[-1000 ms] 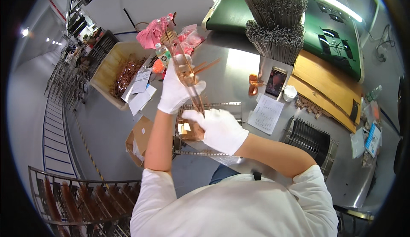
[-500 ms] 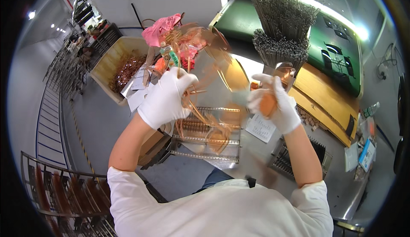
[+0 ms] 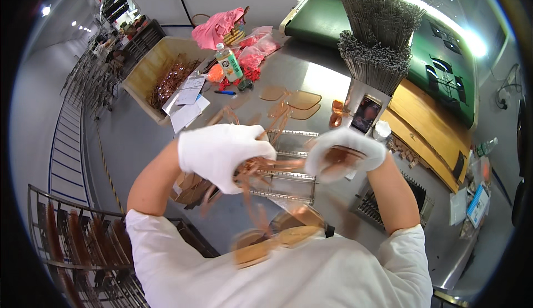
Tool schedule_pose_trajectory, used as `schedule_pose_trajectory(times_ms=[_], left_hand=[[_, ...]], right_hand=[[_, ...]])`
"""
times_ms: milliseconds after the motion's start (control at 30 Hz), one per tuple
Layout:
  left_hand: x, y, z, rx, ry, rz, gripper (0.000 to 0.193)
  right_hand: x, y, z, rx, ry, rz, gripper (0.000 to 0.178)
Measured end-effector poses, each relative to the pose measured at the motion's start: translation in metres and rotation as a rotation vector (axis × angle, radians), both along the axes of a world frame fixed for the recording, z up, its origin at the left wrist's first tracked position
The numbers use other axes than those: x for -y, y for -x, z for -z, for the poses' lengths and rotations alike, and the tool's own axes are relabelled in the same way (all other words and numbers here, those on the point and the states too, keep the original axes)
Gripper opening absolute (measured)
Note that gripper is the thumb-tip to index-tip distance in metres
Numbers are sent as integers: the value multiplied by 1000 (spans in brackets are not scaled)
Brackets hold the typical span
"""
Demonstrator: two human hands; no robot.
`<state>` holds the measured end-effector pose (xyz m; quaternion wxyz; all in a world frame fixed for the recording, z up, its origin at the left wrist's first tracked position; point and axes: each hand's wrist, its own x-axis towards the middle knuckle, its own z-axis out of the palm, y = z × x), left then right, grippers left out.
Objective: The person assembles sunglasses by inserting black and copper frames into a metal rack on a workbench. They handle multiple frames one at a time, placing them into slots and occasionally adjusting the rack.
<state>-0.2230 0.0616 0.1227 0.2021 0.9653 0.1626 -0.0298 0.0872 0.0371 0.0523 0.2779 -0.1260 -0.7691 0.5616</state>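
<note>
My left hand (image 3: 222, 155), in a white glove, is closed around a bunch of thin copper-coloured plastic stems (image 3: 252, 169). Blurred amber lens-shaped plates (image 3: 297, 237) dangle on stems below it, close to my shirt. More amber lens-shaped plates (image 3: 304, 100) fan out beyond the hand, with stems leading back toward it. My gloved right hand (image 3: 363, 143) grips an amber lens-shaped plate (image 3: 340, 156), smeared by motion. A stem stretches between the two hands. Under them lies a metal rack with toothed bars (image 3: 288, 188), partly covered.
A tub (image 3: 136, 80) of amber scraps stands left of the steel table, near papers (image 3: 189, 111) and a bottle (image 3: 229, 63). Metal rods (image 3: 377, 47), a phone (image 3: 366, 113) and yellow boards (image 3: 422, 124) are at the right. A shelf rack (image 3: 83, 230) stands lower left.
Both hands have come lower and nearer my body, my left slightly outward. The amber plates have swung, and several now hang by my shirt. The bottle and phone show more plainly.
</note>
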Motion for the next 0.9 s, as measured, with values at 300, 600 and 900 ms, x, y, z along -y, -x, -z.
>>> schedule_pose_trajectory(times_ms=[300, 600, 900], left_hand=[[-62, 65, 66, 1196, 1418, 184, 92], [-46, 17, 87, 1301, 1552, 211, 97], [-38, 15, 102, 1596, 1857, -582, 48]], right_hand=[[3, 5, -3, 272, -1039, 576, 58], [-24, 64, 9, 353, -1364, 365, 49], [-23, 94, 65, 784, -1401, 495, 11]])
